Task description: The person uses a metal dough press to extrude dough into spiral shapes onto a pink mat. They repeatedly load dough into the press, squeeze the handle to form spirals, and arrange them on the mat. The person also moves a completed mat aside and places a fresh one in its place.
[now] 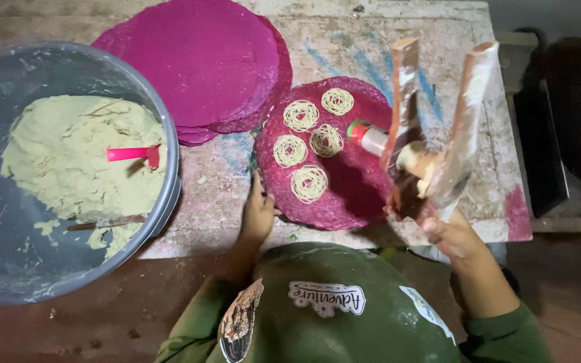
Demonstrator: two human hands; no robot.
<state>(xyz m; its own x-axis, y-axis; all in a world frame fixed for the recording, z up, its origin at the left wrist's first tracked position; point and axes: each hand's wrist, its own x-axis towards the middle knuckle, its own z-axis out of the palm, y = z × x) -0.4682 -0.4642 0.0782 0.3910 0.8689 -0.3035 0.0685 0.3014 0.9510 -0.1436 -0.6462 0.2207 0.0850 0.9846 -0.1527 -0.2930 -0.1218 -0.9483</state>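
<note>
- Nearest to you, your right hand (448, 232) is closed around the lower end of the wooden press (432, 134), on the right side of the scene. It holds the press up over the right part of the woven mat (344, 202).
- The press looks stiff and rather heavy at the top: two long wooden handles spread upward like a V, with a small cylinder between them. I think you should keep the grip low, where the handles meet — there it is most steady. The wood looks dusty with flour, so it may be a little slippery.
- Your left hand (258, 215) lies flat and open on the near left rim of the mat, with the fingers pressing the edge down.
- The mat is round, magenta and thin. It seems light and flexible, so take it by the rim and keep it level.
- On the mat lie five noodle coils (309, 183) — pale, fine threads in small round nests. They look soft and fragile; do not touch them directly.
- To the left stands a grey bucket (169, 175) with pale dough (68, 161) and a pink scraper (132, 154) in it.
- Farther away, a stack of mats (203, 60) of the same magenta colour rests on the worn table (344, 33).
</note>
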